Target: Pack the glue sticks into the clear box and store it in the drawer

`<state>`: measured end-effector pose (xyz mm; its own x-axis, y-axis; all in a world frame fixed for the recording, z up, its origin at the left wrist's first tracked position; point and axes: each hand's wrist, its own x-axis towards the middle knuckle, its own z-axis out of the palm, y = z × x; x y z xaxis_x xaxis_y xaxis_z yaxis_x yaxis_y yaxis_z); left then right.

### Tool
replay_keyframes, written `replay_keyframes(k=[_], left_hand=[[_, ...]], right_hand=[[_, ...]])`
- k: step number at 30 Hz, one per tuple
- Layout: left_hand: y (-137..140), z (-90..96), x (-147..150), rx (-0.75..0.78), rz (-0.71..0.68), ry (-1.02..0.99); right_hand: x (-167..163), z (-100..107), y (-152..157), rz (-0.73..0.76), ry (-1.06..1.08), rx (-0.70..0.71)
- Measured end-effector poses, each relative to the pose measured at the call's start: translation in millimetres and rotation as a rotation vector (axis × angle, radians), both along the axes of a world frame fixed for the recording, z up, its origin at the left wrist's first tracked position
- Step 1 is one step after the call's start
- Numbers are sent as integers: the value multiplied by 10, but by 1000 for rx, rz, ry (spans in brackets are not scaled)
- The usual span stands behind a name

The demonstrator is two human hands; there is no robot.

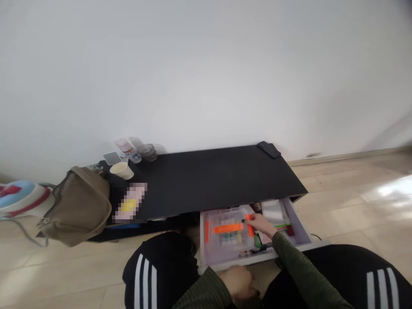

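My right hand (261, 224) reaches into the pulled-out white drawer (203, 249). Its fingers pinch the orange latch (249, 226) on the right side of a clear plastic storage box (210, 248). The box has an orange handle (227, 228) on its lid, and small items show blurrily through it. In front of the drawer, low in view, my left hand (238, 281) is closed with its fingers curled under. Whatever it may hold is hidden. Right of the box, the drawer holds a white item (271, 211), a green packet (257, 241) and other small things.
The drawer belongs to a low black table (206, 176) against the wall. On its left are a brown bag (79, 206), a paper cup (122, 171), a spray can (129, 151) and a glass (147, 152). A black keypad-like device (269, 149) lies at the right end.
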<state>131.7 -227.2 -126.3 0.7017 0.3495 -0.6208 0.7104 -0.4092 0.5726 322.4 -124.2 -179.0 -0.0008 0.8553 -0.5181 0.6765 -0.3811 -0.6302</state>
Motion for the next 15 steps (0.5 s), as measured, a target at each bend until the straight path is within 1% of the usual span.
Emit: replay_keyframes(k=[1,3,6,9,12,15], left_hand=[[-23,3,11,32,6,71],[-46,16,39,71,54,179],[-45,32,73,74,184,170],[-32,27,82,87,268,127],[-18,-8,84,74,298,120],[10,-85,93,90,299,30]], right_hand=[[-8,63,-10,-32,36,25],[-9,223,-34,-73,21,100],[77,526,-91,-84,-48,190],[277,872,-198,-102,-28,236],[510,1249,-342,-182,140,262],[678,1626,-469,-314,341,280]])
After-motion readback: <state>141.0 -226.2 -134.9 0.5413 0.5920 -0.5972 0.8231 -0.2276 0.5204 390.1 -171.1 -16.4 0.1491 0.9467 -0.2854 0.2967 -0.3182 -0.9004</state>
